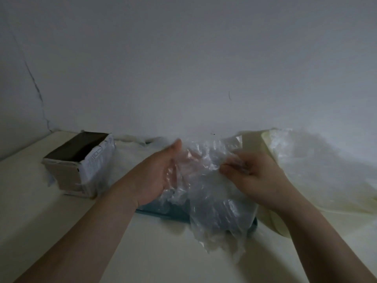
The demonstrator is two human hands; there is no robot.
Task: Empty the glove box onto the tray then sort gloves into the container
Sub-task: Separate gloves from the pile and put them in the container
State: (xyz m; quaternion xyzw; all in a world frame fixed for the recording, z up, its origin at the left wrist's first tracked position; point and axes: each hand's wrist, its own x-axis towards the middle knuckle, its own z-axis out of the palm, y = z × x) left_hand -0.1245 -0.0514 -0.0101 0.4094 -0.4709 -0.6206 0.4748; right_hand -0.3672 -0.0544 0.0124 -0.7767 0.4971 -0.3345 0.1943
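Left hand [157, 172]: raised over the tray, palm turned inward and thumb up. The fingers run behind the film and blur there, so I cannot tell whether they curl on it. I judge that the hand backs the bunch so that one layer can be peeled from it.
Right hand [251, 174]: thumb and forefinger pinch an edge of the film, the other fingers folded. I take this to be a grip for drawing off a single glove.
Gloves [206, 180]: a crumpled clear bunch held between both hands, its lower part trailing onto the tray and over the tray's near edge.
Tray [161, 214]: teal, under the bunch, largely covered.
Glove box [81, 164]: on the table [61, 231] to the left, well apart from the hands, with its mouth open and the inside dark. It appears emptied.
Container [273, 219]: pale and translucent, just right of the tray, with heaped film [302, 160] inside. It sits close to the pinching hand, so the carry is short.
Stage: sorting, as I read it.
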